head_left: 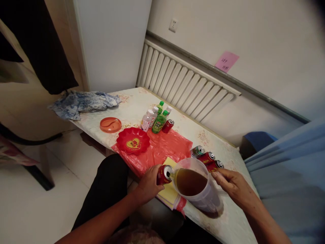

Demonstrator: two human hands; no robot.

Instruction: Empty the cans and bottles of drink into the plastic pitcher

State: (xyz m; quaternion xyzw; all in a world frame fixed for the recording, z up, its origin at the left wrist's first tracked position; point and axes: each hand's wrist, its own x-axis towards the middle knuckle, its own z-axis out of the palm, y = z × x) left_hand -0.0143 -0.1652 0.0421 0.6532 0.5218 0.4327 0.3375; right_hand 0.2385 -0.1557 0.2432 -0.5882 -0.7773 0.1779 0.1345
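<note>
My left hand (150, 183) is wrapped round a red drink can (164, 175). The can tips to the right, its opening at the spout of a clear plastic pitcher (215, 200). Dark brown liquid (191, 182) stands inside the pitcher, which rests on the table. Beside the pitcher's right rim, my right hand (230, 184) has its fingers curled; what they grip, if anything, is hidden. Just behind that hand is a row of opened cans: a green one (196, 151), a red one (206, 158) and another red one (215, 165).
A red scalloped plate (133, 141) sits on a red plastic bag (167, 145). Green bottles (159, 122), white-capped bottles (146, 121) and a red can (168, 126) stand behind. An orange lid (110, 125), blue-white cloth (88, 103) and yellow paper (169, 193) lie on the table (203, 135).
</note>
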